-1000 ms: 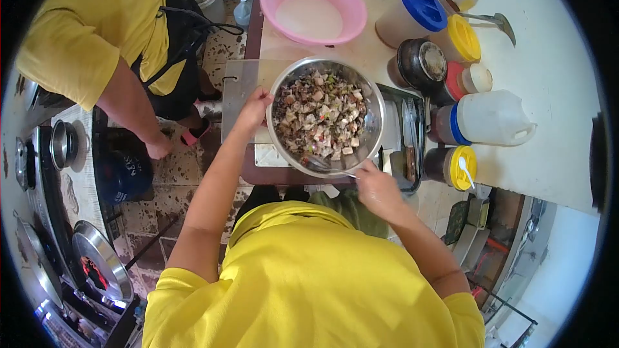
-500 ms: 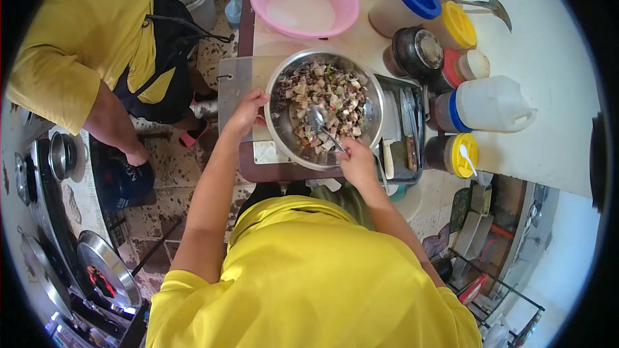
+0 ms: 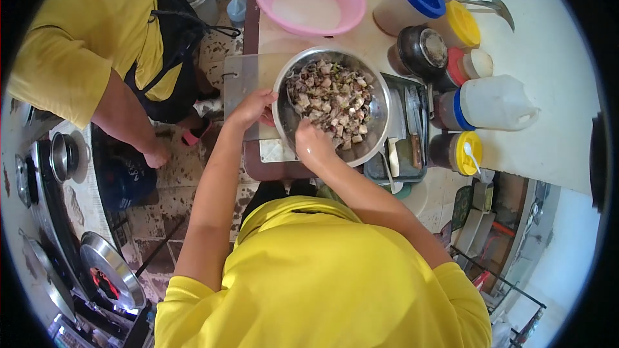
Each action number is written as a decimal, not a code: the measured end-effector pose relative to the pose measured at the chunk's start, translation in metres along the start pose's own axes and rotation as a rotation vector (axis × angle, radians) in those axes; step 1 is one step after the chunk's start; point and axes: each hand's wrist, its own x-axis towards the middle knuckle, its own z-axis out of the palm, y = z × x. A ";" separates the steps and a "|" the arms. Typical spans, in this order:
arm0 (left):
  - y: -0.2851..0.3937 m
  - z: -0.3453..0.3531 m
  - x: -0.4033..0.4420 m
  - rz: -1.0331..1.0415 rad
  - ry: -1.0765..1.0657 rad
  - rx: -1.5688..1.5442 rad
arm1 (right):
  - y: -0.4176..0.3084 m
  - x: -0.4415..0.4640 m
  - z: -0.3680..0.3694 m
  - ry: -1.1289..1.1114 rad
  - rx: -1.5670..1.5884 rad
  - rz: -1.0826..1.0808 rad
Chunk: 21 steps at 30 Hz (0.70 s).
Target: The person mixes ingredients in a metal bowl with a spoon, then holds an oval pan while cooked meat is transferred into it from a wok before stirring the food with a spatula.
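Observation:
A steel bowl (image 3: pixel 382 130) holds a chopped mixture (image 3: pixel 332 98) of pale cubes, dark bits and green pieces. My left hand (image 3: pixel 256 108) grips the bowl's left rim. My right hand (image 3: pixel 313 144) is closed over the lower left part of the bowl, round the spoon, which is mostly hidden now beneath the hand and at the bowl's left side. Under the bowl lies a translucent cutting board (image 3: pixel 242 84). Right of the bowl a dark tray (image 3: pixel 407 171) carries knives (image 3: pixel 414 129).
A pink basin (image 3: pixel 309 1) with whitish contents stands beyond the bowl. Lidded containers (image 3: pixel 463 24), a dark pot (image 3: pixel 422 53) and a plastic jug (image 3: pixel 496 103) line the right side. At left stands another person (image 3: pixel 71 45) in yellow, near a stove and pans (image 3: pixel 113 270).
My right hand has moved left across the bowl with the spoon, from the lower right rim. The mixture has shifted in the bowl. My left hand stays on the rim.

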 end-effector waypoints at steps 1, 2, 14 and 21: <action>-0.001 0.000 0.003 0.011 0.007 0.004 | -0.002 0.011 -0.007 0.036 0.022 0.033; -0.005 0.000 0.002 0.012 0.009 0.009 | -0.003 0.017 -0.012 0.067 0.049 0.074; -0.004 0.005 -0.001 0.029 0.029 -0.048 | 0.061 -0.035 -0.070 -0.037 0.847 0.543; -0.018 -0.002 0.004 0.084 0.115 -0.085 | 0.097 -0.033 -0.076 -0.151 0.815 0.568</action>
